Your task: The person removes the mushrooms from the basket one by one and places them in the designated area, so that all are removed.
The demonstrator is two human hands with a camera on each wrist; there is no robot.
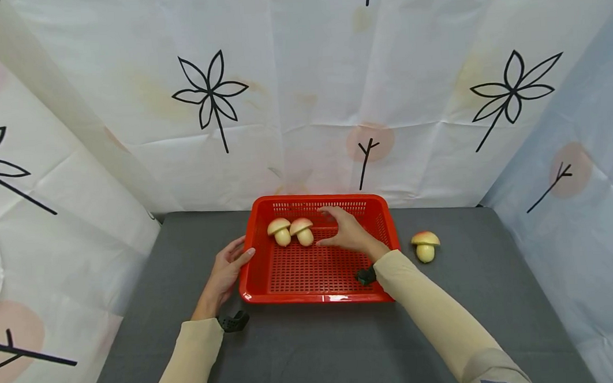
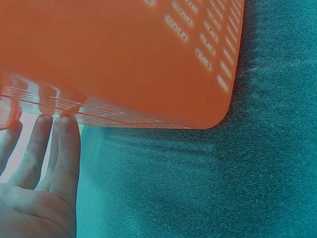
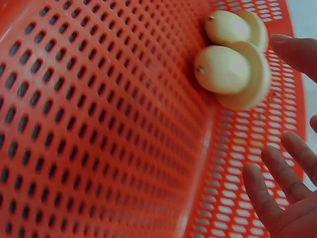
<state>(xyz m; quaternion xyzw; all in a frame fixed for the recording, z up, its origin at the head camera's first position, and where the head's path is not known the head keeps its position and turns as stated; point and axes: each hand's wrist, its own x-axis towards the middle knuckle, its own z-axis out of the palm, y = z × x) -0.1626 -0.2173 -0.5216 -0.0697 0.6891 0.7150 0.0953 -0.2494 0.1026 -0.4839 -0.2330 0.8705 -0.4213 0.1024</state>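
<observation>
A red plastic basket lies on the dark grey cloth with two toy mushrooms, a left one and a right one, side by side near its far left corner. At the basket's left side, my left hand holds the rim, thumb on top. In the left wrist view its fingers touch the basket's outer wall. Over the basket, my right hand holds nothing; its thumb and fingers are spread apart, just right of the mushrooms. The right wrist view shows these fingers near the perforated wall.
A third toy mushroom, with a reddish-yellow cap, stands on the grey cloth to the right of the basket. A white patterned curtain hangs behind the table and along both sides.
</observation>
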